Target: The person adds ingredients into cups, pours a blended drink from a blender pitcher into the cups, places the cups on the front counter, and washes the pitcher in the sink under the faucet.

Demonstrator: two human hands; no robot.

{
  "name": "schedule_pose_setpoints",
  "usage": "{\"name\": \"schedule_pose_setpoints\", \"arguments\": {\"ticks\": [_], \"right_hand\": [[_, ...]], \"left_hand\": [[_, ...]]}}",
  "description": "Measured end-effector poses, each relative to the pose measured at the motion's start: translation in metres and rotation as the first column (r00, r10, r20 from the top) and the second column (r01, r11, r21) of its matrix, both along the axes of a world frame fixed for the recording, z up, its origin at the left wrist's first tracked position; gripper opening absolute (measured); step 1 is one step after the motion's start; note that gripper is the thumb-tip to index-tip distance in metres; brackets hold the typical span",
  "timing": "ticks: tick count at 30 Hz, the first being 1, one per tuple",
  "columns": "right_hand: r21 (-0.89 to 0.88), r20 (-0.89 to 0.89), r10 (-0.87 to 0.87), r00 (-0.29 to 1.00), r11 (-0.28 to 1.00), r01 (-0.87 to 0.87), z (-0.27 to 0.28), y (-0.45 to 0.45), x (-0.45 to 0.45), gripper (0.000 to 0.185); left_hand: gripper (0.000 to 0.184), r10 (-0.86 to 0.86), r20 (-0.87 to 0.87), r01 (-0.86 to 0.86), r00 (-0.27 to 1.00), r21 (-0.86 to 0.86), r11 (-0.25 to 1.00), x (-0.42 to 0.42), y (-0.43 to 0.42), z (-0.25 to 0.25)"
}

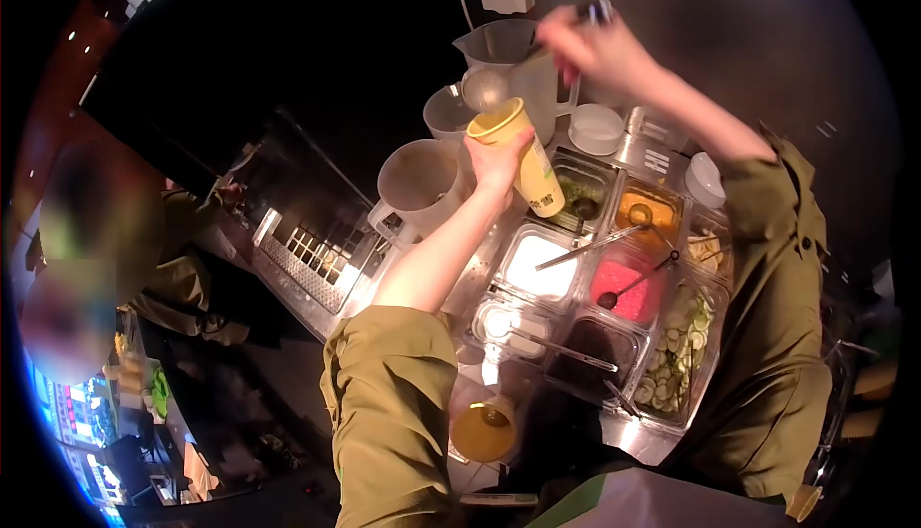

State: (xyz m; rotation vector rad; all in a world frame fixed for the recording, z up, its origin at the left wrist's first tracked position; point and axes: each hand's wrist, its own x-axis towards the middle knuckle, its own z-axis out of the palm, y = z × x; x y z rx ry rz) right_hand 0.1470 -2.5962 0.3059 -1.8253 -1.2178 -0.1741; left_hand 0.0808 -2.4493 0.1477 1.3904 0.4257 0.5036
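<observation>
My left hand (498, 162) is wrapped around a tall yellow paper cup (540, 185), which leans with its mouth toward the pitchers. Blurred by motion, my right hand (597, 52) grips a ladle, and its round bowl (485, 90) hangs just beyond the cup's rim. A large clear pitcher (504, 41) stands behind the ladle, with a smaller pitcher (444, 111) beside it. Nearer my left forearm is another handled pitcher (420, 175). What the cup contains cannot be made out.
Topping pans lie to the right: green (587, 197), orange (655, 211), white (537, 258), pink (624, 283) and sliced cucumber or lime (676, 351), several with spoons. White round lids (596, 130) rest behind them. An amber cup (483, 429) stands near me. Another person (177, 279) is at left.
</observation>
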Motion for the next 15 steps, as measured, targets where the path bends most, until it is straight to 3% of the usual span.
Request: {"name": "schedule_pose_setpoints", "arguments": {"ticks": [1,2,3,4,6,9,12,13,14,15], "right_hand": [[-0.131,0.149,0.184,0.972,0.978,-0.166,-0.013,-0.015,-0.013,0.019],[-0.141,0.51,0.45,0.733,0.885,-0.445,-0.056,-0.02,0.008,0.013],[-0.579,0.616,0.494,0.613,0.812,-0.072,-0.045,-0.044,-0.025,0.032],[-0.534,0.731,0.522,0.438,0.839,-0.109,-0.047,-0.056,-0.026,0.048],[-0.416,0.819,0.436,0.373,0.899,-0.14,-0.056,-0.067,-0.02,0.051],[-0.418,0.851,0.465,0.246,0.882,-0.218,-0.066,-0.068,-0.014,0.044],[-0.352,0.827,0.407,0.389,0.913,-0.205,-0.065,-0.07,-0.024,0.037],[-0.341,0.816,0.427,0.388,0.9,-0.272,-0.072,-0.066,-0.019,0.027],[-0.149,0.654,0.343,0.674,0.932,-0.329,-0.069,-0.061,-0.016,0.024],[0.049,0.391,0.271,0.879,0.948,-0.314,-0.064,-0.055,-0.014,0.022]], "left_hand": [[0.072,0.034,-0.018,-0.033,0.999,0.004,0.999,-0.002,-0.003,0.008],[0.07,0.075,0.027,-0.079,0.997,0.145,0.986,-0.003,-0.006,0.006],[0.067,0.113,0.081,-0.131,0.99,0.28,0.951,-0.003,-0.008,0.001],[0.065,0.144,0.14,-0.189,0.98,0.407,0.894,-0.003,-0.009,-0.001],[0.07,0.096,0.157,-0.146,0.983,0.347,0.927,-0.006,-0.009,0.003],[0.065,0.115,0.18,-0.172,0.977,0.344,0.923,-0.014,-0.011,0.011],[0.065,0.093,0.245,-0.173,0.965,0.327,0.929,-0.007,-0.002,0.012],[0.068,0.047,0.228,-0.126,0.973,0.346,0.93,-0.009,0.0,0.01],[0.071,0.127,0.173,-0.193,0.977,0.447,0.874,-0.021,-0.008,0.019],[0.072,0.128,0.149,-0.181,0.98,0.431,0.884,-0.025,-0.01,0.025]]}}
